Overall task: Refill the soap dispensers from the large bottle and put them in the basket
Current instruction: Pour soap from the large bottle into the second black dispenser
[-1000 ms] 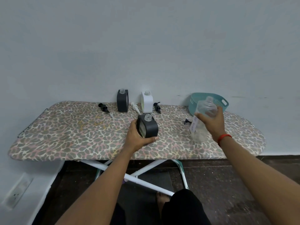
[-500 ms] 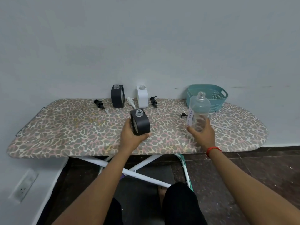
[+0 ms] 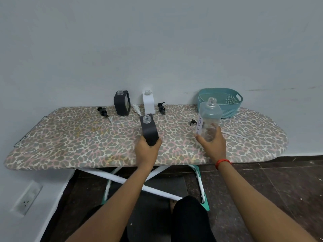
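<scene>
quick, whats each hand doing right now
Left hand: closed around the dark soap dispenser, cap off.
Right hand: closed around the large clear bottle, upright, uncapped.

Left half of ironing board [image 3: 66, 137] open; back edge crowded by dispensers [image 3: 122, 103] and loose pumps [image 3: 161, 107]; basket [image 3: 220, 100] blocks far right.

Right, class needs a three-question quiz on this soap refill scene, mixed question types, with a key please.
1. True or false: the dark dispenser in the left hand has its pump screwed on.
2. Which hand holds the clear large bottle?
   A. left
   B. right
   C. neither
3. Fill in: the teal basket stands on the ironing board and holds ___ dispensers.

Key: 1 false, its neck is open; 2 B; 3 no, as far as its visible inside shows.
</scene>
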The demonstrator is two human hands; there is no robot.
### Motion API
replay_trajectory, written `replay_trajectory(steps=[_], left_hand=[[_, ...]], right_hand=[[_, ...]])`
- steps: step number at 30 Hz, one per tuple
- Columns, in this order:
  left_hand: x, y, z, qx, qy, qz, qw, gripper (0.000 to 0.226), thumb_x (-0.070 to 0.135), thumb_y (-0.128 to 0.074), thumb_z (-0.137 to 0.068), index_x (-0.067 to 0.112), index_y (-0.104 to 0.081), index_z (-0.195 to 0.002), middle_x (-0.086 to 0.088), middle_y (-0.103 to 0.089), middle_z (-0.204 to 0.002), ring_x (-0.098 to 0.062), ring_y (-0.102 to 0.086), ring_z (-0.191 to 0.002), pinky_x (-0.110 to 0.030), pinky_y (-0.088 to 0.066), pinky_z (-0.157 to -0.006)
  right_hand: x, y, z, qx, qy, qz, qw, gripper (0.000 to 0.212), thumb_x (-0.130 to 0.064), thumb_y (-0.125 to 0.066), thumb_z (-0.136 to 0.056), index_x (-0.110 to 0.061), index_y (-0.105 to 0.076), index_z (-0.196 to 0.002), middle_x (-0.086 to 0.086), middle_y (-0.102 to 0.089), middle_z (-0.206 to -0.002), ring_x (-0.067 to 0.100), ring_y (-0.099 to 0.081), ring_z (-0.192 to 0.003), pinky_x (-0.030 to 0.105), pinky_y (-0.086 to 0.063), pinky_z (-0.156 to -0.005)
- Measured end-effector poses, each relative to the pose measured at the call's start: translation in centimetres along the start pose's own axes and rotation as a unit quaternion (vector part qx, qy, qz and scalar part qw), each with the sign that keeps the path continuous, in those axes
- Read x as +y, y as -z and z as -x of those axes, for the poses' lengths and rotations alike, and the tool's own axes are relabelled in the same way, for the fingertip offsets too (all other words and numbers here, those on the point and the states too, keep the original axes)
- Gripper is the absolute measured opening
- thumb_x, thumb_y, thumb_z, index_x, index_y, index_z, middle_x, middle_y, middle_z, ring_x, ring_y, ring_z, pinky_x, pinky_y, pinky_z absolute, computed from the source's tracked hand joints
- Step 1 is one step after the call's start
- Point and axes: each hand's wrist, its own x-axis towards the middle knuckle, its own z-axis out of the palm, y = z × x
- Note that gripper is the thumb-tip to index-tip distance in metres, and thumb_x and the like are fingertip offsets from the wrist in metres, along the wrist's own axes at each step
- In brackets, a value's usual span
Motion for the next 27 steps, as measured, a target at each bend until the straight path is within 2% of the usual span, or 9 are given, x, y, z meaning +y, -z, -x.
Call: replay_trajectory(steps=[3, 6, 10, 12, 15, 18, 20, 24, 27], left_hand=[[1.5, -2.5, -0.9, -0.043, -0.018, 0.009, 0.999, 0.04, 0.024, -0.084, -0.085, 0.007, -0.069, -0.118, -0.001, -0.072, -0.104, -0.018, -0.07, -0.097, -0.026, -0.055, -0.079], [3.4, -5.7, -2.5, -0.068, -0.036, 0.005, 0.997, 0.043, 0.023, -0.084, -0.085, 0.006, -0.068, -0.121, -0.005, -0.073, -0.109, -0.015, -0.067, -0.096, -0.022, -0.051, -0.076], [4.7, -10.0, -5.6, -0.09, -0.027, -0.012, 0.996, 0.044, 0.024, -0.082, -0.087, 0.008, -0.066, -0.125, -0.011, -0.073, -0.117, -0.024, -0.069, -0.107, -0.03, -0.053, -0.086], [4.8, -11.6, -6.9, -0.1, -0.026, -0.021, 0.994, 0.045, 0.023, -0.081, -0.089, 0.008, -0.064, -0.128, -0.011, -0.073, -0.121, -0.027, -0.069, -0.111, -0.029, -0.052, -0.086], [4.8, -13.5, -9.2, -0.089, -0.015, -0.031, 0.995, 0.044, 0.022, -0.078, -0.091, 0.006, -0.062, -0.13, -0.012, -0.071, -0.123, -0.028, -0.067, -0.114, -0.027, -0.048, -0.086], [4.9, -14.8, -12.1, -0.076, -0.006, -0.049, 0.996, 0.048, 0.025, -0.079, -0.09, 0.006, -0.06, -0.13, -0.015, -0.07, -0.124, -0.031, -0.066, -0.116, -0.036, -0.055, -0.094], [4.8, -15.0, -13.9, -0.082, -0.009, -0.071, 0.994, 0.051, 0.025, -0.08, -0.09, 0.006, -0.058, -0.132, -0.015, -0.068, -0.127, -0.032, -0.064, -0.119, -0.039, -0.054, -0.099], [5.1, -15.6, -16.1, -0.098, -0.01, -0.091, 0.991, 0.052, 0.019, -0.08, -0.09, 0.0, -0.056, -0.133, -0.018, -0.065, -0.131, -0.032, -0.061, -0.123, -0.029, -0.046, -0.093], [4.8, -15.8, -16.5, -0.106, -0.012, -0.105, 0.989, 0.056, 0.017, -0.08, -0.09, -0.001, -0.052, -0.136, -0.018, -0.063, -0.135, -0.032, -0.058, -0.126, -0.026, -0.042, -0.091]], right_hand=[[0.6, -0.2, -0.2, 0.003, 0.003, -0.005, 1.0, 0.08, -0.057, -0.083, -0.074, -0.034, -0.044, -0.14, -0.001, -0.062, -0.137, 0.022, -0.06, -0.122, 0.045, -0.052, -0.1], [1.0, -0.3, -0.5, 0.003, 0.013, -0.016, 1.0, 0.071, -0.051, -0.084, -0.075, -0.037, -0.046, -0.134, -0.005, -0.062, -0.132, 0.019, -0.06, -0.119, 0.043, -0.052, -0.1], [1.6, -0.5, -0.9, 0.019, 0.04, 0.004, 0.999, 0.066, -0.046, -0.085, -0.075, -0.039, -0.048, -0.129, -0.01, -0.058, -0.119, 0.018, -0.052, -0.113, 0.043, -0.048, -0.096], [1.9, -0.5, -1.0, 0.022, 0.047, 0.011, 0.999, 0.067, -0.044, -0.085, -0.074, -0.038, -0.047, -0.13, -0.012, -0.054, -0.115, 0.018, -0.048, -0.112, 0.039, -0.045, -0.092], [2.3, -0.4, -1.1, 0.019, 0.047, 0.011, 0.999, 0.071, -0.047, -0.084, -0.074, -0.037, -0.046, -0.133, -0.009, -0.054, -0.115, 0.018, -0.046, -0.113, 0.033, -0.04, -0.088], [2.7, -0.4, -1.3, 0.016, 0.041, 0.003, 0.999, 0.078, -0.052, -0.083, -0.074, -0.034, -0.046, -0.141, -0.004, -0.057, -0.124, 0.014, -0.044, -0.116, 0.03, -0.038, -0.091], [2.7, -0.5, -1.1, 0.016, 0.044, -0.006, 0.999, 0.082, -0.054, -0.082, -0.074, -0.035, -0.044, -0.144, -0.006, -0.057, -0.13, 0.014, -0.045, -0.12, 0.032, -0.041, -0.095], [3.0, -0.7, -1.3, 0.024, 0.026, -0.01, 0.999, 0.085, -0.059, -0.08, -0.07, -0.033, -0.043, -0.141, -0.004, -0.055, -0.13, 0.016, -0.049, -0.121, 0.04, -0.047, -0.099], [2.8, -0.8, -1.2, 0.028, 0.018, -0.012, 0.999, 0.081, -0.064, -0.078, -0.066, -0.029, -0.044, -0.131, -0.004, -0.056, -0.124, 0.016, -0.053, -0.114, 0.043, -0.052, -0.094]])
